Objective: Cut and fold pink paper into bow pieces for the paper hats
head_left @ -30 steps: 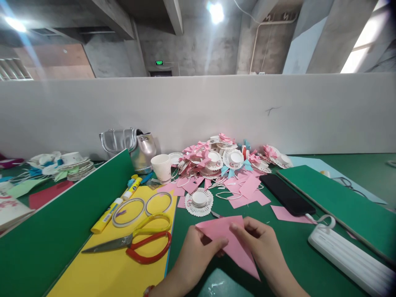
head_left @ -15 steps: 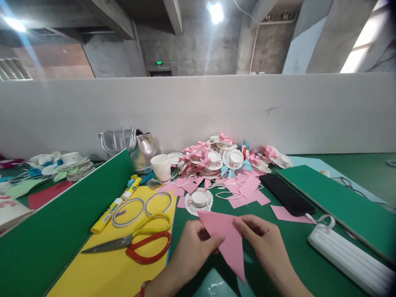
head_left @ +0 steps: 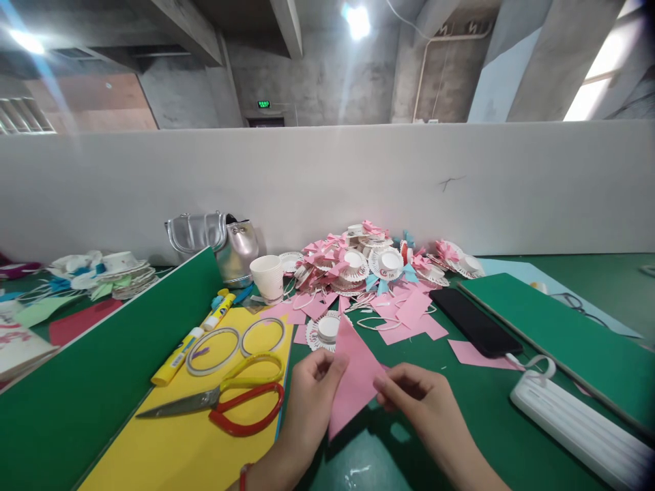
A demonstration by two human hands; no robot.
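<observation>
A folded triangle of pink paper (head_left: 354, 376) is held up above the green table between both hands. My left hand (head_left: 313, 395) pinches its left edge, the thumb lying on the front face. At the right corner, my right hand (head_left: 415, 394) closes thumb and fingers on the same paper. Just behind the triangle's top lies a small fringed white paper hat (head_left: 327, 330), partly covered by it. Farther back, a heap of similar white paper hats (head_left: 353, 266) with pink and blue bows rises against the partition.
Left, on yellow paper (head_left: 168, 443), lie scissors (head_left: 245, 402), two tape rolls (head_left: 212, 351) and glue sticks (head_left: 177, 356). A paper cup (head_left: 267, 278) and silver bag (head_left: 238, 249) stand behind. Right are a black phone (head_left: 475, 320), a white power strip (head_left: 578, 426) and a green board (head_left: 563, 341).
The pink paper has been turned between my hands; its point now faces up instead of down to the right. My left hand has shifted slightly left and up, my right hand slightly left.
</observation>
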